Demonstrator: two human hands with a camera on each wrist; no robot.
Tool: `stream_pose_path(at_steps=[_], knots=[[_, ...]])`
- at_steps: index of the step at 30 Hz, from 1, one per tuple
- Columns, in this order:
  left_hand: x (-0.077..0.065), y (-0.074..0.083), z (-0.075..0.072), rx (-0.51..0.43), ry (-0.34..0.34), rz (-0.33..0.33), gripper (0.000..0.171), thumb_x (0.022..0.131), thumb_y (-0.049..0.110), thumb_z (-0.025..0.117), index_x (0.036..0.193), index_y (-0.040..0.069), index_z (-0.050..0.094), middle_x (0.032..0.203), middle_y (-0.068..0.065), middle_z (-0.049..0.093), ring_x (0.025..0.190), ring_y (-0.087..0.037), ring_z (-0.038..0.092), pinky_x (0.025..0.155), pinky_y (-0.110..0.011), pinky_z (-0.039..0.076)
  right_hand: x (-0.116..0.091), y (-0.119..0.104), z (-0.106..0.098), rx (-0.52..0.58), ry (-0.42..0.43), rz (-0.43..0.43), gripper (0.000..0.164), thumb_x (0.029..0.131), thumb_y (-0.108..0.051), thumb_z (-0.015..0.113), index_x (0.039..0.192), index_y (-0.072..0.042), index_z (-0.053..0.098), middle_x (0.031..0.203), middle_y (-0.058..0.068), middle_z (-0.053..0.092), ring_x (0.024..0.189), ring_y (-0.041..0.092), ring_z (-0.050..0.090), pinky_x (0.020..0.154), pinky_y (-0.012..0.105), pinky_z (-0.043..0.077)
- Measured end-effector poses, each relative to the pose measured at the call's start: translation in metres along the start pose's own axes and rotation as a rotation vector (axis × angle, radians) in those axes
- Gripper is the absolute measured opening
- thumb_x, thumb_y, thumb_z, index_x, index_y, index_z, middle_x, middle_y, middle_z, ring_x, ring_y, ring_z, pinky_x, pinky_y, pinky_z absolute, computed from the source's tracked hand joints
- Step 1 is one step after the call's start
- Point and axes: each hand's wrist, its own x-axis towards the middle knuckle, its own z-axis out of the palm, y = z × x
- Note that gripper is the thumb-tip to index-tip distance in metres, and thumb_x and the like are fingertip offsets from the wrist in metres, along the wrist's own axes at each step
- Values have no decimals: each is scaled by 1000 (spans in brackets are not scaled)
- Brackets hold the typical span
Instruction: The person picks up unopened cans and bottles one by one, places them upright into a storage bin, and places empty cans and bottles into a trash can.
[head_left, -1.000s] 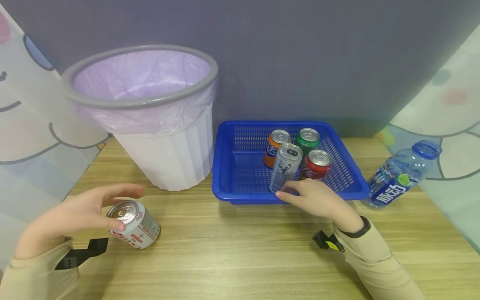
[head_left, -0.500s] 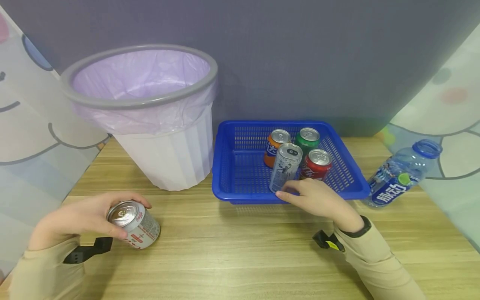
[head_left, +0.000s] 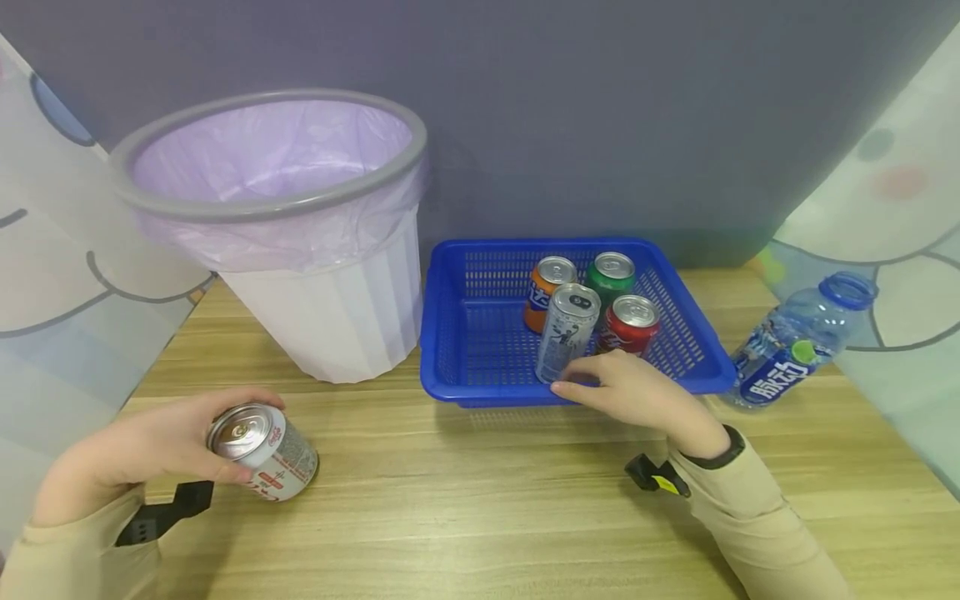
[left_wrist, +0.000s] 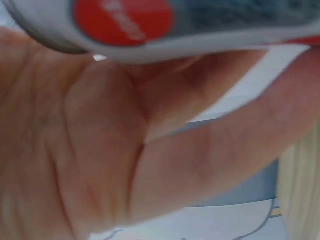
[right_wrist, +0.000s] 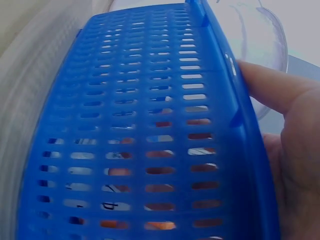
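Note:
My left hand [head_left: 176,442] grips a white and silver Coca-Cola can [head_left: 283,467] near its top, thumb on the near side and fingers behind. The can stands on the table. In the left wrist view, the can [left_wrist: 210,35] fills the top edge above the palm. My right hand [head_left: 637,392] holds the front rim of a blue plastic basket [head_left: 491,396]. Its thumb rests on the rim, and fingers show through the slots in the right wrist view. Inside, a tall silver can [head_left: 567,333] leans just behind those fingers, beside a red can [head_left: 630,327].
An orange can [head_left: 543,296] and a green can [head_left: 611,279] also stand in the basket. At the back left is a white bin [head_left: 352,308] with a purple liner. A blue-labelled plastic bottle [head_left: 795,342] leans right of the basket. A grey panel [head_left: 570,117] rises behind.
My left hand has come from hovering round the Coca-Cola can to gripping it. The right hand has stayed at the basket rim. The head view has shifted slightly.

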Motion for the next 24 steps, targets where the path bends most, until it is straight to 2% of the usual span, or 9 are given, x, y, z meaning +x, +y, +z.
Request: stream_pose_path(at_steps=[3,7,10,13,16,24], knots=[[-1,9,2,95,37,-77,70,73,18,78,130,4,40,110,-11,58,88,7,52,66,-18,47,-2,0,-3,19,12,-37,32,89,-50,52,90,-23,69,73,-9,65,58,4,49,57,21,41],[-1,20,6,201,81,-158,74,69,27,80,129,7,42,106,-6,61,84,3,53,64,-18,46,-5,1,-6,7,46,-78,26,88,-45,57,85,-23,70,73,-11,65,59,2,48,57,20,41],[1,28,9,236,96,-218,78,66,29,81,130,5,42,106,-5,62,83,-3,55,63,-19,46,-7,2,-8,-12,73,-97,22,86,-41,61,86,-21,71,77,-11,67,61,0,50,58,19,43],[3,34,12,232,103,-276,81,64,29,81,130,3,41,108,-6,61,81,-8,56,62,-19,47,-9,2,-11,-36,100,-112,19,85,-37,64,87,-19,72,80,-10,69,64,-1,52,61,21,45],[7,38,14,216,103,-280,78,64,24,81,127,0,42,106,-8,60,80,-11,56,60,-19,48,-12,1,-14,-44,113,-108,16,83,-33,67,87,-18,72,81,-9,69,66,0,53,62,22,47],[14,44,19,237,117,-295,63,61,16,82,112,1,48,95,-4,60,78,-12,56,57,-20,48,-16,-4,-18,-98,151,-102,12,80,-27,72,85,-16,73,81,-6,70,70,2,58,64,26,50]])
